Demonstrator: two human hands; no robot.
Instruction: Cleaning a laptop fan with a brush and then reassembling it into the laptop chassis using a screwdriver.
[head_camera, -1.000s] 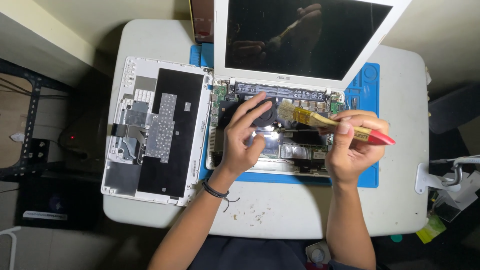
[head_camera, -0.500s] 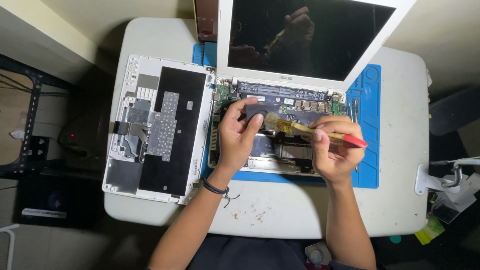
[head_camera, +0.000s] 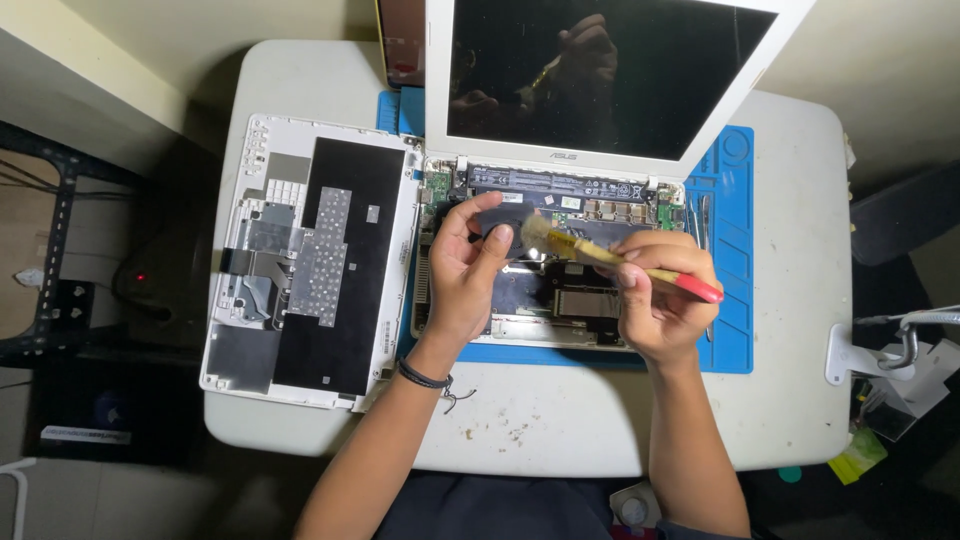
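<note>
We're mid-dusting: R hand (head_camera: 655, 300) fingers clenched on the brush (head_camera: 600, 255), bristles on the opened laptop base (head_camera: 545, 300) at the table's (head_camera: 800, 420) back-center. L hand (head_camera: 465, 265) fingers curled, steadying the internals. Next, we reckon, light strokes w/ care round the connectors.

A small electronics repair bench, likely in a workshop corner: under the hands lies a blue silicone repair mat (head_camera: 728, 300) on a white rounded plastic table (head_camera: 560, 430), with an opened white laptop (head_camera: 600, 80) just beyond and its detached white keyboard cover (head_camera: 310, 250) left of them.
</note>
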